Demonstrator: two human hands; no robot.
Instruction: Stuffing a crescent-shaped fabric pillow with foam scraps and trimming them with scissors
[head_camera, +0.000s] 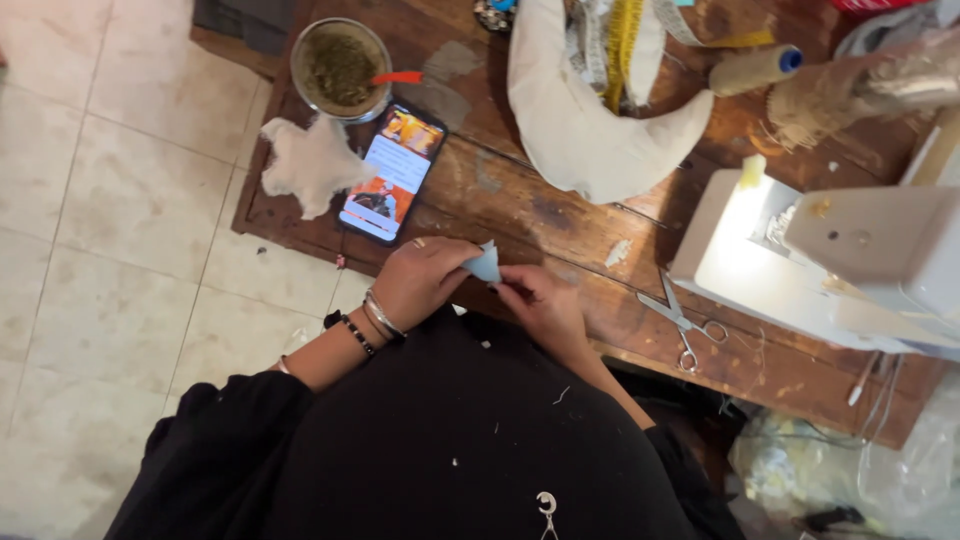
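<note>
Both hands, left (425, 280) and right (540, 305), fingers pinching small blue piece (486, 266), possibly fabric; scissors (684, 325), phone (394, 172) nearby.

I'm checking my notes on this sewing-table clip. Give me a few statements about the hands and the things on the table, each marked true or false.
1. Both hands pinch a small pale blue piece of fabric. True: the left hand and right hand meet on it.
2. The metal scissors are held in the right hand. False: they lie on the brown wooden table, untouched.
3. A smartphone with a lit screen lies beside a round glass bowl. True.
4. The white sewing machine stands on the person's left. False: it stands to their right.
5. The left wrist is bare. False: it wears bracelets.
</note>
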